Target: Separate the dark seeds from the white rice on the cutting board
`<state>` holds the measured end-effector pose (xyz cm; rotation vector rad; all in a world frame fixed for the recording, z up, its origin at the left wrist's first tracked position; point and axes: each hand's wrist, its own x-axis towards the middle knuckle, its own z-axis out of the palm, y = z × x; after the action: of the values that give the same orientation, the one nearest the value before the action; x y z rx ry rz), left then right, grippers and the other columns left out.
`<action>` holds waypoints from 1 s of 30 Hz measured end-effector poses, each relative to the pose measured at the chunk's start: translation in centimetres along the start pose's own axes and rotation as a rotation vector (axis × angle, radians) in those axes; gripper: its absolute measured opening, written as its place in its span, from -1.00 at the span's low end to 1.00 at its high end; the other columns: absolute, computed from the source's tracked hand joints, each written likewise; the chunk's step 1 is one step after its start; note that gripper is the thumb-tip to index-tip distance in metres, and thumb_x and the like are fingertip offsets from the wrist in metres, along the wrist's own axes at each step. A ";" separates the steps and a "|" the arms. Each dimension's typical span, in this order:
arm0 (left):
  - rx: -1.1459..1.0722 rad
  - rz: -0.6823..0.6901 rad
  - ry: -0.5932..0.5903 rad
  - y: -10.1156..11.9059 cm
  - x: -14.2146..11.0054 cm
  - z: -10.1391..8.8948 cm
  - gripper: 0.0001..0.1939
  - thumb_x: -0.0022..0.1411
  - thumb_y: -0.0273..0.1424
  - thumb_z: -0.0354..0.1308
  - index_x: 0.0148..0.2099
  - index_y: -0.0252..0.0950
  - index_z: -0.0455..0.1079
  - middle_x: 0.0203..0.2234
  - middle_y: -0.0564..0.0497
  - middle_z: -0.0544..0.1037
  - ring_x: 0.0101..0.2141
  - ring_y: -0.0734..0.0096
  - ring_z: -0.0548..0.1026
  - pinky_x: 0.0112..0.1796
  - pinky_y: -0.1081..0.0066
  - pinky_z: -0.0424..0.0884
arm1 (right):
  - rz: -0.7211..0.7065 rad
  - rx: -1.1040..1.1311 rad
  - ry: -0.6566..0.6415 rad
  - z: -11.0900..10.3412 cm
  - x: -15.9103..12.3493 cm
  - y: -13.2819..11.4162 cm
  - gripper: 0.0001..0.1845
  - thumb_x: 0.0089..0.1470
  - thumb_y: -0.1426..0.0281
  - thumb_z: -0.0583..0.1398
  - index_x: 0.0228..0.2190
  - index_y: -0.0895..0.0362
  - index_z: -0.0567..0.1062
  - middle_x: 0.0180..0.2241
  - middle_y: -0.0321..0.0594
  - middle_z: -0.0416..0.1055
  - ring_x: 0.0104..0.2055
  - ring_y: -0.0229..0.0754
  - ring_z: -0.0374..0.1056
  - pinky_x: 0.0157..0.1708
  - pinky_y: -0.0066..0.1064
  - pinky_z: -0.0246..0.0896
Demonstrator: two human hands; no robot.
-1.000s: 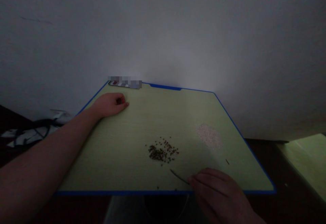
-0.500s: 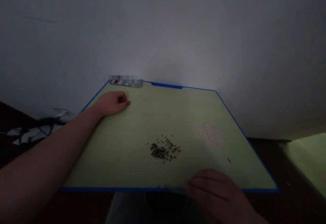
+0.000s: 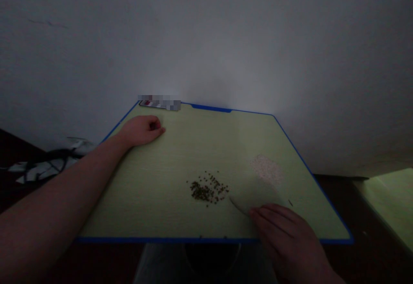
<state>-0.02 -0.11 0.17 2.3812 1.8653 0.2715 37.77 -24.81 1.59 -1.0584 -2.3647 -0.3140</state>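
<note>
My right hand [image 3: 287, 232] is closed on the end of a thin, slightly curved tool [image 3: 239, 207] at the front right of the table; its exact kind is too dim to tell. The tool's tip is just right of a loose pile of small dark grains [image 3: 206, 190]. Beyond this hand lies a patch of pale, tiny grains [image 3: 267, 170]. My left hand [image 3: 142, 130] rests at the back left of the table, fingers curled into a loose fist, with nothing visible inside.
The pale green table [image 3: 180, 155] has a blue rim. A phone [image 3: 159, 104] lies at its back left corner, against the wall [image 3: 206, 38]. A short dark sliver [image 3: 291, 202] lies at the right. Below the front edge stands a dark round container [image 3: 211, 258]. Cables [image 3: 61, 159] lie at left.
My right hand has moved forward and right from the front edge, and the tool's tip has come from above the container to beside the dark grains. My left hand stays still.
</note>
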 end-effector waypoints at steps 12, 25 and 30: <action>0.005 -0.018 -0.010 0.3 0.0 -0.2 -0.55 0.12 0.01 -0.05 -0.30 -0.26 0.39 -0.45 -0.05 0.52 -0.40 0.26 0.43 -0.40 0.35 0.20 | 0.095 0.481 -0.094 -0.4 1.3 -2.4 -0.70 0.09 0.62 0.10 -0.20 0.12 0.52 -0.45 -0.19 0.56 -0.44 -0.20 0.48 -0.42 -0.41 0.44; 0.010 -0.013 0.000 0.4 -0.1 -0.3 -0.55 0.11 0.00 -0.05 -0.30 -0.26 0.42 -0.43 -0.07 0.53 -0.38 0.24 0.44 -0.39 0.34 0.21 | -0.051 0.523 -0.194 2.1 4.2 -3.3 -0.73 0.12 0.59 0.08 -0.24 0.13 0.53 -0.42 -0.22 0.58 -0.38 -0.21 0.47 -0.26 -0.37 0.41; 0.002 -0.009 -0.001 0.3 -0.1 -0.2 -0.56 0.12 0.00 -0.04 -0.30 -0.26 0.41 -0.43 -0.07 0.54 -0.39 0.25 0.44 -0.39 0.35 0.21 | -0.134 0.477 -0.178 1.9 3.0 -2.7 -0.74 0.17 0.54 0.06 -0.23 0.12 0.53 -0.46 -0.23 0.59 -0.44 -0.25 0.47 -0.29 -0.41 0.43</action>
<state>0.19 -0.31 0.40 2.3737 1.8760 0.2684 33.43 -23.94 1.67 -0.7264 -2.4914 0.2999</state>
